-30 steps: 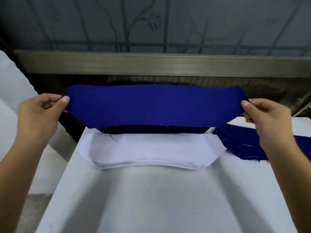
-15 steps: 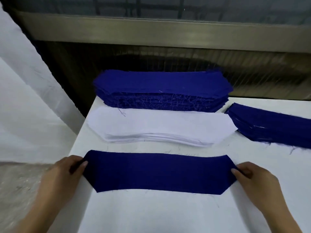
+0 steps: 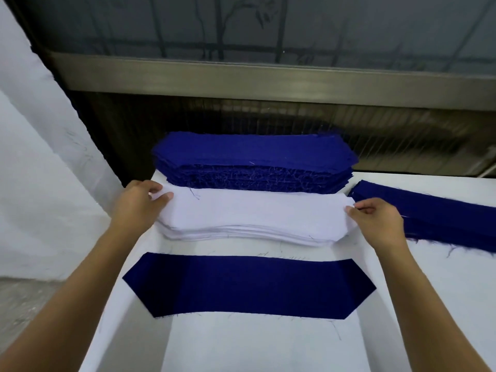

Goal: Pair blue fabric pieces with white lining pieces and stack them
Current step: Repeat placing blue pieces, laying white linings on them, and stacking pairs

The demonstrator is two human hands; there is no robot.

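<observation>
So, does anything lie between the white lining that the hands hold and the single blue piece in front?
Nothing visible does: only bare table lies between the top white lining and the single blue piece.

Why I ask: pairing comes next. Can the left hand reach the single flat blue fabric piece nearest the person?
Probably yes. The left hand pinches the top sheet of the white lining stack, but the single blue fabric piece lies uncovered just nearer, nothing between them.

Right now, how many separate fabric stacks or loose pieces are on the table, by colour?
Blue: 3, the tall back stack, the right-hand stack, the single flat piece.
White: 1, the lining stack.
Total: 4.
</observation>
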